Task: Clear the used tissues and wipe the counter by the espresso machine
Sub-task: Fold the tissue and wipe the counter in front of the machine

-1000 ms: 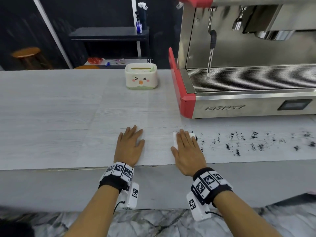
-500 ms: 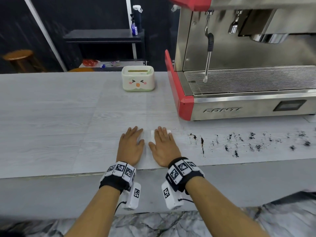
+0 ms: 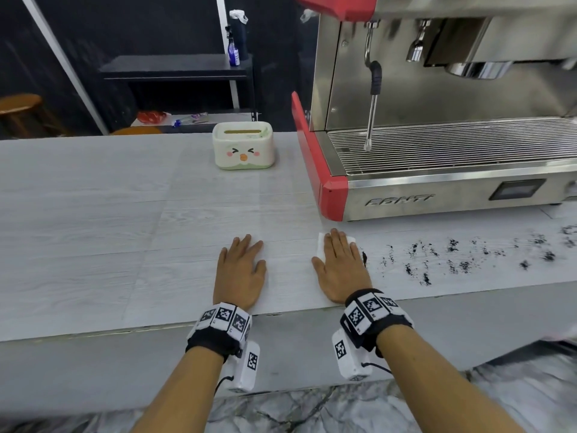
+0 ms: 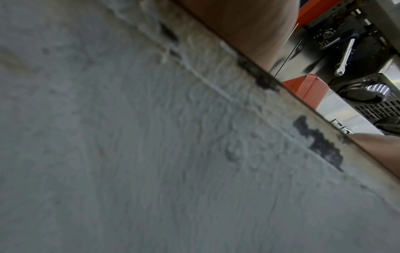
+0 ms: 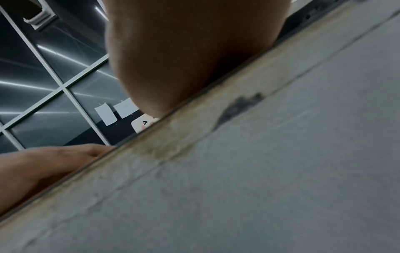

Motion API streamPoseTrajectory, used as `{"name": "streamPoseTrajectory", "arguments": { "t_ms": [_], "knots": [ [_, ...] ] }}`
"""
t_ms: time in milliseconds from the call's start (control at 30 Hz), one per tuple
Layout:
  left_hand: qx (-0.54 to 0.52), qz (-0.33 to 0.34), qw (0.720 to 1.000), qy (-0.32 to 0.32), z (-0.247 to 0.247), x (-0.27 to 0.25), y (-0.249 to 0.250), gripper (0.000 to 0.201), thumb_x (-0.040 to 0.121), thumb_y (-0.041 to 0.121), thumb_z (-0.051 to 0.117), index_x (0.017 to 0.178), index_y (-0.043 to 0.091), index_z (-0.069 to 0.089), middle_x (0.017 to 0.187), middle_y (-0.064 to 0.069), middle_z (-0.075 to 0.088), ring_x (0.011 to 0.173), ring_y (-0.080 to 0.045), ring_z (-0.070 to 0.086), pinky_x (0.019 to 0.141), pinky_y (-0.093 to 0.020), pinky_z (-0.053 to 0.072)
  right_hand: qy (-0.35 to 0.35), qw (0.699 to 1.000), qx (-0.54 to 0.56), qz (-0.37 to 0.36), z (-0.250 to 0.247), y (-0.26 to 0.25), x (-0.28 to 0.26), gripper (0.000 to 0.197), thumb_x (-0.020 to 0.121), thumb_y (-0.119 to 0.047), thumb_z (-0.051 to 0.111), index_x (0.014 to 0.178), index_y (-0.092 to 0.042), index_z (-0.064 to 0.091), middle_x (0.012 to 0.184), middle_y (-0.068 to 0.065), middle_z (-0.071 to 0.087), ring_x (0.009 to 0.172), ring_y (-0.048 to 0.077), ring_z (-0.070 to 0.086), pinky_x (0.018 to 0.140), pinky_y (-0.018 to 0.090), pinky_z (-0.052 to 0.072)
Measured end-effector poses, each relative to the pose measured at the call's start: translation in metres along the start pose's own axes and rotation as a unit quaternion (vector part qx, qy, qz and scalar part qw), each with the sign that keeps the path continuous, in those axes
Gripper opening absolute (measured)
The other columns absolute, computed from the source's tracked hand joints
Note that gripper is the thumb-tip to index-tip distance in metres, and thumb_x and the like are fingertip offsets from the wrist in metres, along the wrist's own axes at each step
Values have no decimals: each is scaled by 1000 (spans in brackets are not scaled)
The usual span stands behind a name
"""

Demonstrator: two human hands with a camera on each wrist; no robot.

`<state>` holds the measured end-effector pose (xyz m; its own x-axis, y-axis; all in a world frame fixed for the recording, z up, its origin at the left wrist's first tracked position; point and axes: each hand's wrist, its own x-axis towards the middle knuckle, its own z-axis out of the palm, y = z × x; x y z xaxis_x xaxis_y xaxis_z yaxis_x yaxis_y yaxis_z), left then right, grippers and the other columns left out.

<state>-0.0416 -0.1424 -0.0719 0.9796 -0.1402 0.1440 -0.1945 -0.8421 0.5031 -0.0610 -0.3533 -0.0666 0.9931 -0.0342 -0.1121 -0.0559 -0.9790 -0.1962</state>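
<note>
A white tissue point(image 3: 320, 245) lies flat on the grey counter point(image 3: 125, 232) under my right hand point(image 3: 340, 264), whose straight fingers press it down just left of a trail of dark coffee grounds point(image 3: 452, 260). A small dark clump point(image 3: 364, 257) sits against the hand's right edge. My left hand point(image 3: 240, 270) rests flat and open on the counter a little to the left, holding nothing. Both wrist views show mostly the counter's front face, with the heel of each hand at the edge.
The espresso machine point(image 3: 437, 151) with red side trim stands at the back right, its steam wand point(image 3: 373, 98) hanging over the drip grate. A cream tissue box point(image 3: 243, 150) with a cartoon face stands at the counter's back middle. Beyond it is a dark shelf point(image 3: 175, 70).
My right hand slid the tissue left beside the left hand, then back right toward the grounds, dragging a clump along. The left hand has stayed put.
</note>
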Motion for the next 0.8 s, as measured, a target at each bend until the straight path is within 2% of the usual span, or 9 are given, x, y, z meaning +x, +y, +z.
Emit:
{"name": "streamPoseTrajectory", "arguments": {
  "t_ms": [233, 400, 500, 633, 800],
  "knots": [
    [-23, -16, 1000, -2, -1, 2, 2, 46, 94, 24, 43, 140, 22, 41, 156, -1, 25, 146, -19, 14, 120, -39, 5, -9, 998, 33, 58, -14, 22, -7, 63, 101, -40, 18, 150, -3, 2, 160, 12, -3, 148, 24, -4, 121, 40, 0],
    [-39, -9, 999, -4, 1, 6, 18, 47, 95, 24, 43, 141, 22, 38, 156, -1, 24, 146, -18, 13, 119, -37, 4, 18, 999, 31, -11, -22, 6, -4, 62, 101, -38, 19, 150, -3, 7, 160, 15, -1, 148, 26, -1, 120, 41, 1],
    [-44, 1, 999, 1, 7, 10, 32, 47, 94, 24, 44, 141, 23, 38, 155, -1, 26, 146, -18, 14, 119, -36, 5, -5, 998, 28, -58, -19, -15, 4, 63, 100, -40, 19, 150, -4, 4, 160, 13, -4, 148, 25, -6, 120, 42, -1],
    [-45, 0, 999, -1, 18, 13, 42, 48, 93, 23, 46, 141, 22, 38, 155, -2, 27, 146, -20, 16, 118, -37, 6, -27, 997, 24, -70, -10, -24, 16, 65, 100, -40, 23, 150, -5, 2, 160, 11, -5, 148, 23, -7, 120, 40, -3],
    [-2, 5, 1000, 2, 29, 10, 42, 48, 93, 27, 43, 140, 21, 40, 154, -4, 28, 145, -22, 18, 118, -40, 10, -22, 998, 4, -59, -9, -9, 24, 66, 100, -42, 22, 150, -5, 0, 160, 11, -6, 147, 22, -9, 120, 40, -4]
  ]
}}
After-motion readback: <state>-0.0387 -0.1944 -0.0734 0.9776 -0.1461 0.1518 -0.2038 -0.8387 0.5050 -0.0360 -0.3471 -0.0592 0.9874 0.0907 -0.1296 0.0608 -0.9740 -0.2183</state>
